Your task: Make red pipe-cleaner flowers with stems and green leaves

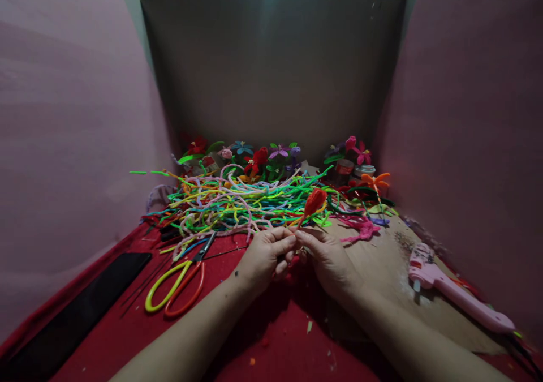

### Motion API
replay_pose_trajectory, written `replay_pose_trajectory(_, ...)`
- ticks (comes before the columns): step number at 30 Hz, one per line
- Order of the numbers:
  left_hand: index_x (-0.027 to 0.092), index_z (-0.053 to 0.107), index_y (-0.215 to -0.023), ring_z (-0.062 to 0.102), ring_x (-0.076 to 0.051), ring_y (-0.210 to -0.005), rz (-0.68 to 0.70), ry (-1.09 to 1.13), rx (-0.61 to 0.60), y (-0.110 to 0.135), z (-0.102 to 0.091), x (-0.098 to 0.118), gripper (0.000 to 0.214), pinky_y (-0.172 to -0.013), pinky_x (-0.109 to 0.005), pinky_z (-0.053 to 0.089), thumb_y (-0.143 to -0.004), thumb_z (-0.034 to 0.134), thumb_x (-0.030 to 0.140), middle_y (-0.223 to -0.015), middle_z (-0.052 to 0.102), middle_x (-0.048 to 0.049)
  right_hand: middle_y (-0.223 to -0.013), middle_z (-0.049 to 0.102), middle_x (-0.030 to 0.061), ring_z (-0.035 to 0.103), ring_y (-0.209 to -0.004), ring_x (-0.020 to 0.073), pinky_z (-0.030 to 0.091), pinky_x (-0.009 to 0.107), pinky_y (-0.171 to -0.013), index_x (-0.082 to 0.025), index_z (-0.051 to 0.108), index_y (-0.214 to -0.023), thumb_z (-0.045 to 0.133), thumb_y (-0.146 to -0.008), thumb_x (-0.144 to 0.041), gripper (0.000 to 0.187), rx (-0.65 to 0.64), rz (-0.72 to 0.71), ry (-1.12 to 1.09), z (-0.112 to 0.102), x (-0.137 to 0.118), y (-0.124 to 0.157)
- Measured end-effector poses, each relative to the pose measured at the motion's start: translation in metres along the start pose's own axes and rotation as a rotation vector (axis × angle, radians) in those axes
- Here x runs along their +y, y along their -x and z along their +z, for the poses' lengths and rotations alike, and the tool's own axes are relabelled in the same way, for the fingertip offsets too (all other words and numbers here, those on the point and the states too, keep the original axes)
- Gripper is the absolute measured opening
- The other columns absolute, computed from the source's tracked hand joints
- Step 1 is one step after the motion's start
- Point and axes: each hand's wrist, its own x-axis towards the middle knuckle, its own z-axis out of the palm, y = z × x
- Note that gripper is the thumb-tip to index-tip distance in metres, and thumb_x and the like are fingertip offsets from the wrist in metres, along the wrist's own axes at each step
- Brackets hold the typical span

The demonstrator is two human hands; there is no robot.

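Observation:
My left hand (263,253) and my right hand (326,257) meet at the middle of the red table cover, fingertips pinched together on the stem of a red-orange pipe-cleaner bud (314,201). The bud tilts up and to the right above the fingers. Just behind the hands lies a tangled heap of coloured pipe cleaners (237,201). Both hands are closed on the stem.
Scissors with yellow and red handles (180,283) lie left of my left hand. A pink glue gun (449,291) rests on a brown board (382,269) at the right. Finished pipe-cleaner flowers (258,158) line the back wall. A black flat strip (80,314) lies front left.

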Motion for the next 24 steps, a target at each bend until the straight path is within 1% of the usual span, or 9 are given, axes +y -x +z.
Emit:
replay_pose_trajectory(5, 0.015, 0.053, -0.076, 0.022, 0.000, -0.027, -0.092, 0.184, -0.144, 0.000, -0.007, 0.001, 0.019, -0.027, -0.012, 0.023, -0.076, 0.061, 0.032, -0.047, 0.045, 0.0082, -0.070, 0.066, 0.0019, 0.057, -0.062, 0.0125, 0.045, 0.026, -0.062, -0.016, 0.071, -0.082, 0.069, -0.068, -0.029, 0.020, -0.005, 0.019, 0.022, -0.007, 0.000, -0.004)
replay_pose_trajectory(9, 0.015, 0.054, -0.077, 0.021, 0.000, -0.026, -0.107, 0.165, -0.229, 0.001, -0.008, 0.004, 0.020, -0.027, -0.013, 0.024, -0.078, 0.058, 0.034, -0.047, 0.044, 0.0083, -0.065, 0.063, 0.0008, 0.055, -0.058, 0.0113, 0.043, 0.024, -0.059, -0.015, 0.070, -0.081, 0.069, -0.069, -0.029, 0.019, -0.013, 0.007, 0.038, -0.008, 0.001, -0.005)
replay_pose_trajectory(11, 0.014, 0.054, -0.073, 0.028, -0.002, -0.027, -0.050, 0.012, -0.172, 0.001, -0.005, 0.004, 0.023, -0.029, -0.015, 0.025, -0.080, 0.053, 0.037, -0.049, 0.047, 0.0062, -0.062, 0.062, 0.0008, 0.054, -0.055, 0.0122, 0.042, 0.025, -0.055, -0.015, 0.070, -0.077, 0.068, -0.069, -0.030, 0.017, -0.004, -0.003, 0.024, -0.007, 0.001, -0.004)
replay_pose_trajectory(12, 0.014, 0.054, -0.072, 0.032, -0.003, -0.029, 0.002, -0.111, -0.107, 0.001, -0.003, 0.003, 0.024, -0.031, -0.016, 0.026, -0.081, 0.051, 0.037, -0.051, 0.049, 0.0048, -0.062, 0.063, 0.0010, 0.054, -0.054, 0.0128, 0.042, 0.026, -0.054, -0.016, 0.069, -0.076, 0.068, -0.069, -0.030, 0.016, 0.011, -0.001, 0.016, -0.006, 0.002, -0.003)
replay_pose_trajectory(15, 0.015, 0.056, -0.076, 0.049, -0.008, -0.045, 0.251, -0.559, 0.153, 0.001, 0.001, -0.005, 0.015, -0.045, -0.019, 0.036, -0.081, 0.050, 0.028, -0.063, 0.058, -0.0001, -0.067, 0.065, 0.0010, 0.055, -0.059, 0.0138, 0.042, 0.026, -0.056, -0.018, 0.069, -0.073, 0.069, -0.068, -0.029, 0.012, 0.082, -0.005, -0.021, -0.004, 0.004, -0.002)
replay_pose_trajectory(17, 0.017, 0.056, -0.082, 0.055, -0.012, -0.061, 0.412, -0.800, 0.252, 0.002, 0.001, -0.011, 0.009, -0.058, -0.022, 0.041, -0.081, 0.051, 0.024, -0.074, 0.061, -0.0030, -0.070, 0.066, 0.0004, 0.055, -0.062, 0.0130, 0.041, 0.025, -0.058, -0.018, 0.069, -0.073, 0.070, -0.067, -0.027, 0.011, 0.124, -0.013, -0.049, -0.003, 0.006, -0.002)
replay_pose_trajectory(19, 0.018, 0.055, -0.083, 0.056, -0.014, -0.066, 0.503, -0.978, 0.273, 0.002, -0.001, -0.017, 0.009, -0.063, -0.024, 0.040, -0.082, 0.048, 0.024, -0.078, 0.061, -0.0041, -0.066, 0.064, -0.0007, 0.052, -0.057, 0.0109, 0.038, 0.023, -0.053, -0.017, 0.069, -0.073, 0.070, -0.067, -0.027, 0.011, 0.143, 0.003, -0.052, -0.004, 0.008, -0.002)
replay_pose_trajectory(21, 0.019, 0.054, -0.082, 0.054, -0.014, -0.064, 0.544, -1.087, 0.261, 0.002, -0.004, -0.019, 0.013, -0.062, -0.024, 0.038, -0.085, 0.043, 0.025, -0.075, 0.059, -0.0036, -0.059, 0.060, -0.0025, 0.045, -0.049, 0.0085, 0.033, 0.022, -0.047, -0.017, 0.069, -0.070, 0.070, -0.067, -0.028, 0.011, 0.161, 0.028, -0.028, -0.005, 0.010, -0.001)
replay_pose_trajectory(24, 0.019, 0.055, -0.081, 0.051, -0.012, -0.063, 0.569, -1.117, 0.233, 0.002, -0.005, -0.018, 0.018, -0.061, -0.022, 0.037, -0.088, 0.038, 0.024, -0.073, 0.058, -0.0023, -0.051, 0.054, -0.0035, 0.039, -0.045, 0.0077, 0.030, 0.023, -0.045, -0.017, 0.067, -0.061, 0.069, -0.067, -0.030, 0.015, 0.171, 0.036, 0.031, -0.006, 0.010, -0.001)
